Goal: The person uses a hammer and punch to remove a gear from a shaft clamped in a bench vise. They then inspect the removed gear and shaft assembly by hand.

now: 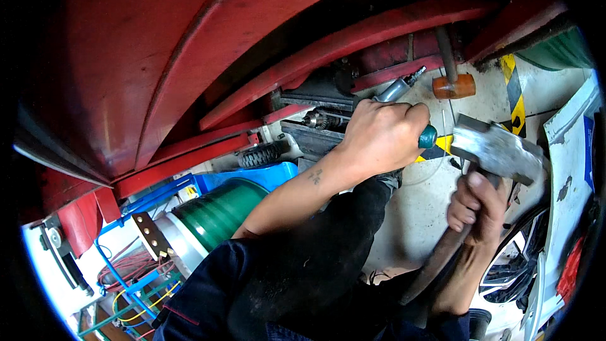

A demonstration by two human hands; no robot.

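Note:
My left hand (pixel 386 131) is closed round a screwdriver with a green handle (pixel 428 137), whose rounded butt sticks out on the right of the fist. A thin metal shaft shows left of the knuckles, beside a toothed metal part (pixel 314 120) between dark metal plates (pixel 309 137); where its tip rests I cannot tell. In my right hand (pixel 475 207) is a hammer (pixel 495 148), gripped high on its wooden handle. Its worn steel head is just right of the screwdriver's butt, apart from it.
A large red metal body (pixel 145 44) with curved edges hangs over the work area. On the floor are an orange-headed mallet (pixel 456 86), a silver cylindrical tool (pixel 394 90) and yellow-black tape (pixel 516 98). A green drum (pixel 218 215) is at left, a pale panel (pixel 571 170) at right.

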